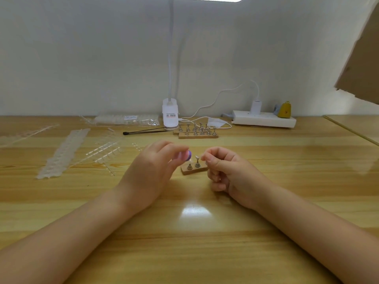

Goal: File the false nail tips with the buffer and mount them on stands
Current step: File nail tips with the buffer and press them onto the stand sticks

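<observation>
Two stands (pixel 193 163) on one base (pixel 194 170), two hands.

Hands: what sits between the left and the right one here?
In the head view, a small wooden base with two metal stands lies between the left hand and right hand.

Home craft desk: wooden table (pixel 266 152), clip lamp (pixel 169 115), power strip (pixel 264 119).
</observation>
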Available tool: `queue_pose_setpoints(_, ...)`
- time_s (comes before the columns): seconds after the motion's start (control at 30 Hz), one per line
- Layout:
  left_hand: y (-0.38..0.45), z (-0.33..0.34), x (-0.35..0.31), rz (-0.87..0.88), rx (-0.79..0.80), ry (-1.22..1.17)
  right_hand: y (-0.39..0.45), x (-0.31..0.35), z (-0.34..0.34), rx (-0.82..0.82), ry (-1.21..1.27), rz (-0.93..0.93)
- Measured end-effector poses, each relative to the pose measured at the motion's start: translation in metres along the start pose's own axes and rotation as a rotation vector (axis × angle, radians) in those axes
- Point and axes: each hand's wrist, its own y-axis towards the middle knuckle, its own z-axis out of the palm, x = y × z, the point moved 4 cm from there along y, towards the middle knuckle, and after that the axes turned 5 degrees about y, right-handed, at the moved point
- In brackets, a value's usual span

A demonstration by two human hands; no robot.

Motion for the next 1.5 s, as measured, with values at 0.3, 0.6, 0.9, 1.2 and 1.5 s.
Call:
queue_pose_setpoints(0.3, -0.001, 0.000, -0.010, 0.109, -0.037, 0.109, 0.001, -0.001, -0.002, -0.005, 0.009, 0.012)
queue_pose_setpoints(0.6, -0.001, -0.003, -0.011, 0.219, -0.034, 0.360, 0.000, 0.001, -0.001, 0.049, -0.020, 0.076)
queue_pose_setpoints(0.9, 0.000, -0.002, -0.012, 0.253, -0.061, 0.288, -0.001, 0.003, 0.000, 0.098, -0.008, 0.079)
queue_pose_setpoints(1.2, 0.001, -0.003, -0.026, 0.276, -0.059, 0.139, -0.003, 0.003, 0.001, 0.170, -0.035, 0.046)
queue_pose_setpoints(1.5, -0.001, 0.005, -0.019, 0.183, 0.026, 0.114, -0.002, 0.002, -0.001, 0.157, 0.029, 0.013)
